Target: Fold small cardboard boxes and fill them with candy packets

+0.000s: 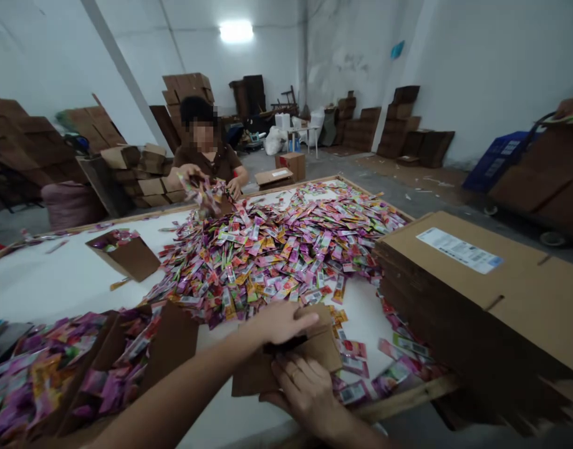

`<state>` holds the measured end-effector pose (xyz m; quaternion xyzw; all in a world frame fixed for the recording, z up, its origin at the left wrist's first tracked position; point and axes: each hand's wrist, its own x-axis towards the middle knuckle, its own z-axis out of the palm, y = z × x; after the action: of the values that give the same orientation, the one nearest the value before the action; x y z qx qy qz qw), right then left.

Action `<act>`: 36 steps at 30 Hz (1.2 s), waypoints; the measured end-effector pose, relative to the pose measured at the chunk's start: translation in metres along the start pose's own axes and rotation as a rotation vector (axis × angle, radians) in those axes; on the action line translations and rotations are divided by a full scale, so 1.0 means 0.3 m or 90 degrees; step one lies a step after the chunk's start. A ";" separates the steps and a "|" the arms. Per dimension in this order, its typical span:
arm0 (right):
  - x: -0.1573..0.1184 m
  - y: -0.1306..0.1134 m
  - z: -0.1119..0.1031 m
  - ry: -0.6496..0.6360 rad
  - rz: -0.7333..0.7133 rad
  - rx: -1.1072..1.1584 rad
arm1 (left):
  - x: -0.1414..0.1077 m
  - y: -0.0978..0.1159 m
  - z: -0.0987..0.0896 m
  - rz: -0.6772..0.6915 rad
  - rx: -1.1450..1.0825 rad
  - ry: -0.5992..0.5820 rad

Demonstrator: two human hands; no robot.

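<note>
A small brown cardboard box (255, 376) lies near the table's front edge, its flaps partly open. My left hand (281, 322) rests on its far flap, thumb and fingers apart. Lower down, my right hand (307, 386), with a ring on one finger, presses on the near side of the box, its fingers close together at the dark opening. Just beyond both hands rises a big pile of small colourful packets (277, 249) on the white tabletop (211, 411).
At the lower left stand cardboard boxes (174, 343) full of packets; another filled box (131, 257) sits farther back. Flattened cartons (524, 274) are stacked at the right. Across the table a person (227, 162) handles packets. A wooden rim (408, 397) edges the table.
</note>
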<state>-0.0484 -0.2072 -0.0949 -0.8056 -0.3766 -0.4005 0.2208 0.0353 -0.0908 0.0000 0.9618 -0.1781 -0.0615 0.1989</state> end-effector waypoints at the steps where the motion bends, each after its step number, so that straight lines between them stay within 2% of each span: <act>1: 0.016 0.004 -0.007 0.026 -0.003 0.020 | -0.008 0.010 0.019 -0.002 0.039 0.003; 5: 0.051 0.006 -0.018 0.059 0.013 0.044 | -0.015 0.019 0.073 -0.026 0.127 0.025; 13: 0.071 -0.006 0.031 0.038 0.066 0.007 | 0.056 -0.050 0.105 -0.006 0.184 0.015; 16: 0.093 0.019 0.022 0.048 0.044 0.008 | 0.062 -0.049 0.084 -0.012 0.100 0.057; 19: 0.090 0.062 -0.020 0.051 0.008 0.021 | 0.016 -0.043 0.017 0.013 -0.139 0.102; 21: 0.069 0.093 -0.058 0.041 -0.026 0.037 | -0.049 -0.036 -0.028 0.059 -0.234 0.042; 22: 0.055 0.106 -0.075 0.032 -0.047 0.049 | -0.089 -0.030 -0.041 0.075 -0.216 -0.014; 24: 0.026 0.120 -0.101 0.006 -0.092 0.068 | -0.166 -0.011 -0.041 0.074 -0.080 -0.125; 25: 0.015 0.121 -0.108 -0.001 -0.111 0.076 | -0.198 0.001 -0.031 0.053 -0.003 -0.153; 27: 0.008 0.115 -0.114 0.005 -0.130 0.088 | -0.238 0.023 -0.004 -0.003 0.091 -0.158; 29: 0.030 0.108 -0.121 0.013 -0.110 0.113 | -0.253 0.031 0.008 -0.033 0.101 -0.135; 32: 0.094 0.130 -0.162 0.006 -0.022 0.174 | -0.298 0.004 -0.021 -0.052 0.011 -0.052; 34: 0.113 0.177 -0.207 0.047 0.074 0.169 | -0.386 -0.029 -0.039 -0.092 -0.101 0.059; 36: 0.075 0.238 -0.245 0.073 0.218 0.129 | -0.517 -0.061 -0.018 -0.185 -0.268 0.221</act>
<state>-0.0186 -0.2900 -0.0379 -0.8075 -0.2592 -0.3624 0.3865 -0.1018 -0.0162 0.0047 0.9108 0.0149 0.0405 0.4105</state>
